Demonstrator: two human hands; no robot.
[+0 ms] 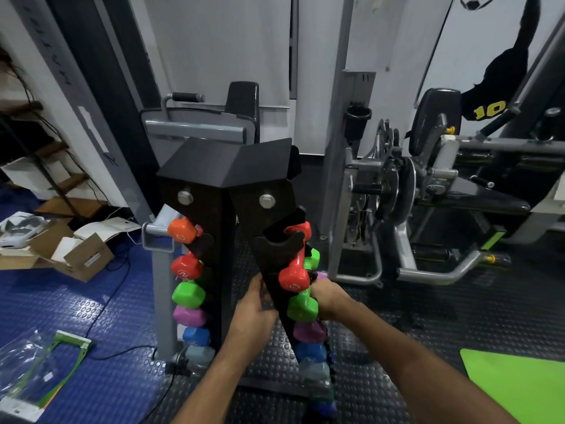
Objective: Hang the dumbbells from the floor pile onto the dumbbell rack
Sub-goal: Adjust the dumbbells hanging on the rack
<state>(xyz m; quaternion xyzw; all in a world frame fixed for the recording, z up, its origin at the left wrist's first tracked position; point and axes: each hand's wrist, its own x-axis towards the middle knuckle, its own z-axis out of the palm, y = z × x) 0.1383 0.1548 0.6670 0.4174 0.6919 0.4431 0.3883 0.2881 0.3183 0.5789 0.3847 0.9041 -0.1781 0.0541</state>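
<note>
A black dumbbell rack stands in front of me with coloured dumbbells hung down both sides. On its left side hang an orange dumbbell, a red one, a green one, then pink, blue and grey ones lower down. On the right side a red dumbbell sits above a green dumbbell. My right hand grips the handle of that green dumbbell at its cradle. My left hand holds the rack's right panel edge. No floor pile is in view.
A grey weight machine stands to the right and another grey frame behind the rack. Cardboard boxes and a plastic packet lie on the blue floor at left. A green mat lies at the lower right.
</note>
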